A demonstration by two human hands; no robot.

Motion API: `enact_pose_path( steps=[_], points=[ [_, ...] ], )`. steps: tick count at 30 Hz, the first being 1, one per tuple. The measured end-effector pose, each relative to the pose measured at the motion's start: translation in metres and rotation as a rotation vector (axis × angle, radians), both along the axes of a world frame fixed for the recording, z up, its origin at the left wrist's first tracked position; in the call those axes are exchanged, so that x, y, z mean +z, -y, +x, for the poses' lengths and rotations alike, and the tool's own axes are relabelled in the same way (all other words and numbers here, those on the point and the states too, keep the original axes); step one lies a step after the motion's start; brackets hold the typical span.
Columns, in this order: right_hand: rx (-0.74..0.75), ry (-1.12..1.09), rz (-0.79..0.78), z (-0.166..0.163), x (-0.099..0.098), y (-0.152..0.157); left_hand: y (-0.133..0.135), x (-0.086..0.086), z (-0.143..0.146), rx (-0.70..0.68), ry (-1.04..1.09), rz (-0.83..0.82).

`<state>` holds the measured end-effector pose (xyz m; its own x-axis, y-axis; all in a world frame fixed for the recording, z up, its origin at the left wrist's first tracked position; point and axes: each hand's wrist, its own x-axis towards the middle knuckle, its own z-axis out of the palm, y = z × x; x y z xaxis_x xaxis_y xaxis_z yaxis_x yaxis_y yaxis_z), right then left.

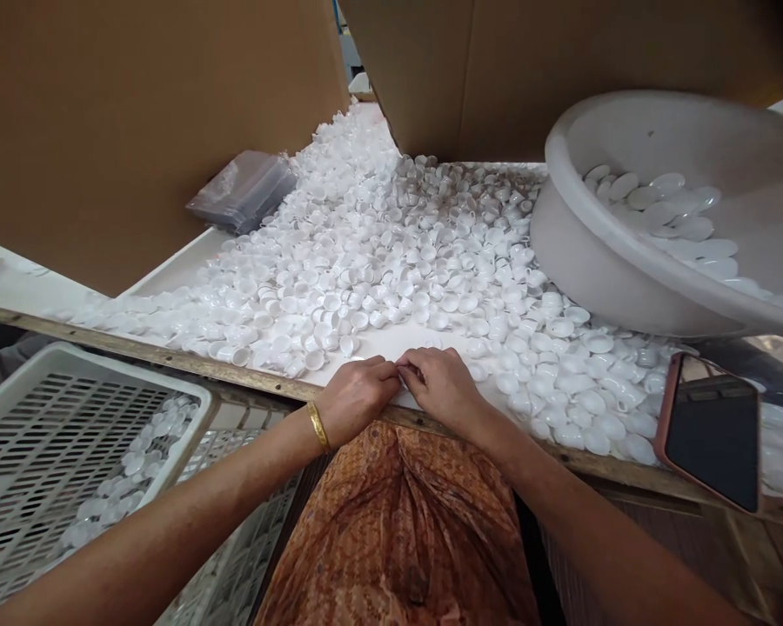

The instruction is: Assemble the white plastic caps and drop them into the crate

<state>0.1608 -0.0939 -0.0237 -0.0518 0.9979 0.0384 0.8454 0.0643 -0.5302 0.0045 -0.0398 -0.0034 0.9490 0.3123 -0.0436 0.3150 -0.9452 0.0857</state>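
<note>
My left hand (356, 396) and my right hand (440, 382) meet at the near edge of the table (170, 356), fingers curled and pinched together over something small and white that I cannot make out. A gold bangle (317, 425) sits on my left wrist. Just beyond my hands spreads a big heap of small white plastic cups (378, 261). More flat white pieces (587, 409) lie to the right of my right hand.
A tilted white basin (600, 269) holds white oval pieces at right. A phone (711, 430) lies on the table edge at right. A white slatted crate (71, 435) with white pieces stands lower left. Cardboard boxes (137, 113) wall the back, with a plastic bag stack (244, 189).
</note>
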Motion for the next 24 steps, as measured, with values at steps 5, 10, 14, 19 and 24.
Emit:
enact_pose_path(
  steps=[5, 10, 14, 19, 24],
  points=[
    [-0.037, 0.026, -0.085, -0.002, 0.002, -0.002, -0.002, 0.001, 0.001, -0.024, -0.014, 0.029],
    [-0.053, 0.037, -0.075, -0.005, 0.002, -0.002, -0.007, -0.003, -0.001, -0.062, 0.034, 0.0],
    [-0.053, 0.075, -0.068, -0.005, 0.001, -0.003, -0.006, -0.006, 0.0, -0.03, 0.074, -0.022],
    [-0.053, 0.056, -0.083, -0.005, 0.0, -0.004, 0.003, -0.011, 0.003, 0.103, 0.102, -0.034],
    [-0.074, 0.016, 0.071, -0.006, 0.005, 0.003, 0.01, -0.005, -0.01, 0.21, 0.326, -0.054]
  ],
)
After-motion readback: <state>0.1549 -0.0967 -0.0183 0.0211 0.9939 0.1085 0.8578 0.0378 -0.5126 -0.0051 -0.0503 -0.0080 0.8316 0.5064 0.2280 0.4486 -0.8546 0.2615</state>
